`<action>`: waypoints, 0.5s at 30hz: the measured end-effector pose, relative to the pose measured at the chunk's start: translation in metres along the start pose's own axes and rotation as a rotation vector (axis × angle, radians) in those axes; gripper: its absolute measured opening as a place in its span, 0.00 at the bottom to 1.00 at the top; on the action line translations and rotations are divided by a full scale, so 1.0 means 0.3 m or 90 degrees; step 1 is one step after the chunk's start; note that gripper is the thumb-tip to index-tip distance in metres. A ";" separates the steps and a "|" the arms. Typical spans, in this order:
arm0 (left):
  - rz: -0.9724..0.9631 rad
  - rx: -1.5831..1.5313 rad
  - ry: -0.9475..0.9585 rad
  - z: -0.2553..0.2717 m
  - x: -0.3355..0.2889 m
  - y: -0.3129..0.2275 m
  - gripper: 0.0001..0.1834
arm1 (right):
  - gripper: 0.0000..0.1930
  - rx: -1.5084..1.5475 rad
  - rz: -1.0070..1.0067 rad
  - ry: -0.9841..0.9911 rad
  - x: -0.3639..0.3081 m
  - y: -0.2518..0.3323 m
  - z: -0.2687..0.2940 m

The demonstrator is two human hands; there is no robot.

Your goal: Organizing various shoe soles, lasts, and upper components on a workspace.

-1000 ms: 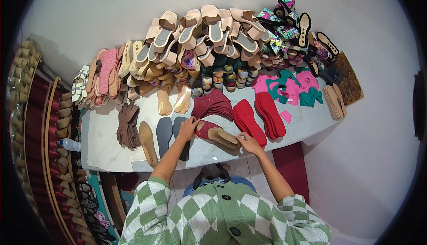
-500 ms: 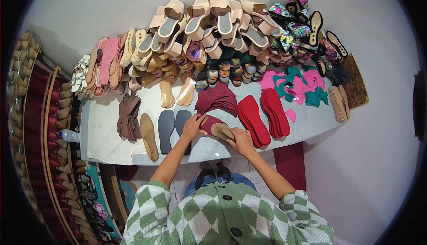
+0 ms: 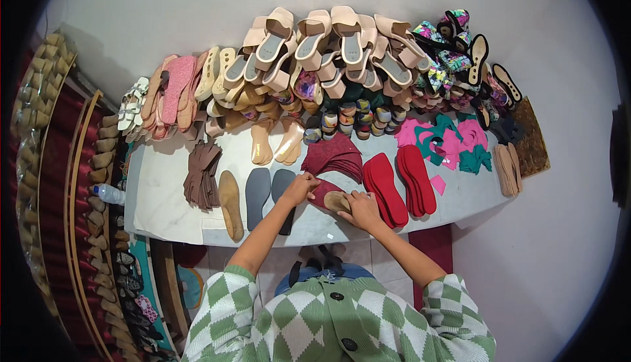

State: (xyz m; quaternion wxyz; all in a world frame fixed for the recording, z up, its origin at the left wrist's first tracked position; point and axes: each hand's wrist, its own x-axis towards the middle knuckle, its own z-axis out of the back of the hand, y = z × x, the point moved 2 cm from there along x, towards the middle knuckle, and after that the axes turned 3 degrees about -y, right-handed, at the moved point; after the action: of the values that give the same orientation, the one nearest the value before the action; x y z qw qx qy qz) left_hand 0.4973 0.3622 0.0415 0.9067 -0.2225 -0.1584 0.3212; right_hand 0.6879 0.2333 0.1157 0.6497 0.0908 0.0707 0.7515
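My right hand (image 3: 363,210) grips a tan wooden shoe last (image 3: 335,201) at the table's front edge. A maroon shoe upper (image 3: 320,194) lies across the last's front part. Fingers of my left hand (image 3: 300,189) are pinched together at the upper's left edge. Just beyond lies a fanned stack of maroon upper pieces (image 3: 334,155). Two dark grey soles (image 3: 257,194) lie left of my left hand, one partly hidden by my forearm. Red soles (image 3: 384,191) are stacked to the right of my right hand.
Another wooden last (image 3: 231,205) and brown strips (image 3: 203,172) lie on the left. Beige heeled sandals (image 3: 314,40) are piled at the back. Pink and green scraps (image 3: 453,140) and tan insoles (image 3: 507,170) lie on the right. A shelf of lasts (image 3: 102,184) stands at left.
The whole view has shifted, so the table appears further right and slightly lower. My left fingers have drawn into a pinch at the upper's edge. My right hand keeps hold of the last.
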 end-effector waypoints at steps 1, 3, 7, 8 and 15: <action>0.025 -0.107 0.005 -0.002 0.007 0.018 0.24 | 0.27 0.000 -0.004 0.001 0.001 0.002 0.002; 0.051 -0.220 0.017 -0.005 0.025 0.039 0.18 | 0.27 0.033 -0.001 -0.019 -0.008 0.005 0.012; 0.180 -0.416 0.041 -0.029 0.050 0.078 0.18 | 0.28 0.019 -0.040 0.002 -0.010 0.008 -0.002; 0.138 -0.364 0.014 -0.037 0.053 0.082 0.17 | 0.28 0.031 -0.050 0.012 -0.015 0.007 -0.004; 0.223 -0.466 0.013 -0.105 0.056 0.177 0.22 | 0.27 0.046 -0.028 -0.016 0.014 0.004 -0.021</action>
State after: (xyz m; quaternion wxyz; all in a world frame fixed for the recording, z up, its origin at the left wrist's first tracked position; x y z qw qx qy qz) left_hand 0.4960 0.4005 -0.0096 0.7007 -0.5573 -0.2130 0.3912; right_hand 0.6847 0.2374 0.1100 0.6630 0.1221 0.0915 0.7329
